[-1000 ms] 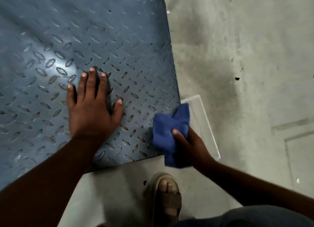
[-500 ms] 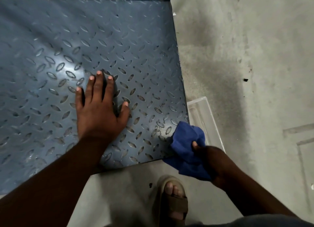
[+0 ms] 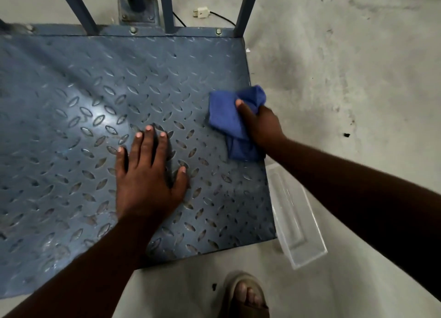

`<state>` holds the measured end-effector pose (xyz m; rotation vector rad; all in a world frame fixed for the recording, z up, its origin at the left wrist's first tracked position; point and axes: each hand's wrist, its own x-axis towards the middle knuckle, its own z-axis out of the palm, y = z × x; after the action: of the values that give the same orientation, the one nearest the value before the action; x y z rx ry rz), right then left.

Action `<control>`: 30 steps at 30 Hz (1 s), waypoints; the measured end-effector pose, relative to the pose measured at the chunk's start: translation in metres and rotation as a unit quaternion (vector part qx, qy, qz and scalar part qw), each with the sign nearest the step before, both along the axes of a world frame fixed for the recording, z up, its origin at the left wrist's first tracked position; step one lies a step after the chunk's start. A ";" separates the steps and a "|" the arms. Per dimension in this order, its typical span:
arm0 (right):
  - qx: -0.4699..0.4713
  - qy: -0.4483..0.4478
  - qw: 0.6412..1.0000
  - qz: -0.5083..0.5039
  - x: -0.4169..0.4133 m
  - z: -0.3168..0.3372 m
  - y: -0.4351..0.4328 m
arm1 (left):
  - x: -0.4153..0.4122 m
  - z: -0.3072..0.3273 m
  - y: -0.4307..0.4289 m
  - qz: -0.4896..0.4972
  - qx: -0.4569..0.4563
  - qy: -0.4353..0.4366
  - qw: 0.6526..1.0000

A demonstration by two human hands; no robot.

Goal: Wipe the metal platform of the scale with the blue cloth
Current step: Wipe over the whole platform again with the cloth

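Nearest, at the bottom edge: sandal [image 3: 245,296] with toes showing, on grey concrete floor [image 3: 346,79]. Just up and right, on the floor beside the near right corner of the platform [image 3: 71,150]: clear plastic tray [image 3: 298,222], lying close along the platform's right side, crossed at its far end by the right forearm. Near the middle of the platform, blue-grey tread plate with raised lozenges: left hand [image 3: 145,179], lies palm down on the metal, fingers straight and a little apart, thumb out to the right, holds nothing. Beyond it and to the right, at the platform's right edge: right hand [image 3: 260,124], grips the bunched blue cloth [image 3: 226,117], thumb laid on top, other fingers hidden in the folds. Cloth on the metal, apart from the left hand, far bunch reaching just past the edge over the floor; cannot tell how hard it bears down. Left of the left fingertips: bright glare [image 3: 105,118] on bare plate. At the far rim: raised strip with bolts [image 3: 133,30], three slanted blue bars [image 3: 167,7] rising out of frame, bolted base plate [image 3: 137,10] with a dark post between the two left bars. Farthest, on the floor behind the rim: white plug [image 3: 201,12]. Off to the right, on the floor: small black speck [image 3: 346,134] and dark smudges.
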<state>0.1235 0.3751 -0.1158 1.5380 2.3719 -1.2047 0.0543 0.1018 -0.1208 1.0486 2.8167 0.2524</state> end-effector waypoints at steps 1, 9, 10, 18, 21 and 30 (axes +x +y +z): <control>0.007 0.003 1.000 -0.002 -0.023 0.000 0.014 | 0.000 0.000 0.000 -0.001 0.000 -0.001 1.000; 0.122 0.033 0.992 -0.025 -0.128 -0.007 0.057 | 0.002 -0.004 -0.001 -0.006 -0.013 0.003 1.000; 0.188 -0.002 0.982 -0.009 -0.130 -0.012 0.044 | 0.001 -0.005 -0.002 -0.004 -0.014 0.005 1.000; 0.366 0.069 0.894 0.251 -0.115 -0.026 -0.032 | -0.001 -0.007 -0.003 0.002 0.015 0.014 1.000; 0.342 0.053 0.923 0.168 -0.163 -0.024 -0.021 | -0.002 -0.006 -0.004 0.001 0.023 0.004 1.000; 0.358 -0.003 0.890 0.283 -0.217 -0.005 0.023 | -0.003 -0.011 -0.006 -0.003 0.014 -0.018 1.000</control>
<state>-0.0938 0.3985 -0.1210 0.7735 3.1117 -0.1987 0.0512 0.0956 -0.1318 1.0482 2.7854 0.3063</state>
